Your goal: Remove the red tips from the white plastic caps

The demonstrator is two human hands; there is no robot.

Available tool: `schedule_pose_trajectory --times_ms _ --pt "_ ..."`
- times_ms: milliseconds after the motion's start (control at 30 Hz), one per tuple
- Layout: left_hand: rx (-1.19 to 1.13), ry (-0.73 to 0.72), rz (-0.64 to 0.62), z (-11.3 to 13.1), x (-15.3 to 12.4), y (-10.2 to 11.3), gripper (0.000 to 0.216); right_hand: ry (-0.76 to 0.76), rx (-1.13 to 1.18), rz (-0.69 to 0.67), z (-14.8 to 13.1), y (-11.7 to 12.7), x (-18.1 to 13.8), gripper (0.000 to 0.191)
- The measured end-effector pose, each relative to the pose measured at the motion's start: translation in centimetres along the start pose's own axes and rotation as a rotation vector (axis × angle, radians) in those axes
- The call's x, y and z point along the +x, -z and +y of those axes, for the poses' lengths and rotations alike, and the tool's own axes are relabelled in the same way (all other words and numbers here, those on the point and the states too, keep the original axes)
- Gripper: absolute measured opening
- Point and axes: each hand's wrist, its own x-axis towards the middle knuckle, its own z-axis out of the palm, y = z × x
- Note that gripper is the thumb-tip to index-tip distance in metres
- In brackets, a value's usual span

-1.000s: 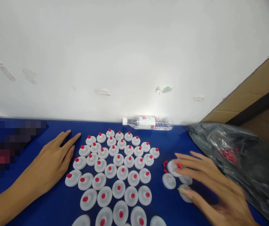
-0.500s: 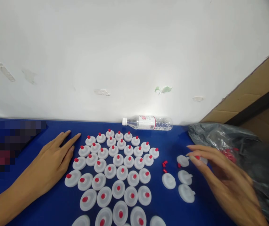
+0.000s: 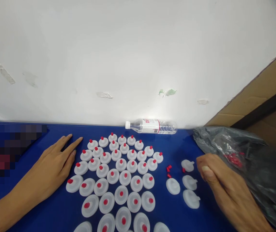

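My left hand point(image 3: 52, 167) lies flat on the blue table, fingers stretched out, just left of a packed group of white caps with red tips point(image 3: 121, 175). My right hand point(image 3: 221, 180) rests at the right with its fingers curled under, beside the black plastic bag point(image 3: 249, 167); whether anything is inside the fingers is hidden. Left of that hand lie several white caps without red tips point(image 3: 190, 182) and a few loose red tips point(image 3: 169, 169).
A clear water bottle point(image 3: 152, 126) lies on its side against the white wall. The black bag holds more red tips point(image 3: 233, 158). Cardboard boxes point(image 3: 266, 100) stand at the right. A blurred patch covers the table's left end.
My right hand drew back from the bare caps toward the bag and its fingers curled in. One bare cap under the hand is no longer visible. The left hand has not moved.
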Motion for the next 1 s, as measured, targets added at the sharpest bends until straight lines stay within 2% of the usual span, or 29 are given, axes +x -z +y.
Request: schedule_pose_trajectory --times_ms 100,200,267,400,567,667,833,1000 --pt "0.000 -0.002 0.001 0.0 0.0 0.0 0.063 0.062 0.016 -0.049 -0.7 0.0 0.2 0.035" --pt "0.001 -0.002 0.004 0.0 0.0 -0.1 0.063 0.097 0.001 -0.025 -0.7 0.1 0.1 0.039" --pt "0.001 -0.003 0.003 -0.1 0.0 -0.1 0.063 0.112 -0.041 -0.026 0.1 0.0 -0.1 0.036" --pt "0.001 -0.005 0.002 -0.1 0.0 -0.1 0.064 0.160 -0.186 -0.064 2.4 -0.5 -0.8 0.018" --pt "0.001 -0.006 0.000 0.0 0.1 0.0 0.064 0.189 -0.298 -0.092 3.4 -1.1 -1.3 0.020" --pt "0.000 -0.003 0.001 0.0 0.1 -0.1 0.064 0.150 -0.259 -0.074 2.8 -0.7 -1.3 0.022" --pt "-0.002 -0.004 0.001 0.0 -0.1 0.0 0.063 0.034 -0.061 -0.069 2.3 0.3 -0.9 0.030" --pt "0.002 -0.003 -0.007 0.0 0.0 0.0 0.063 -0.117 -0.025 0.056 2.2 0.6 -0.3 0.029"
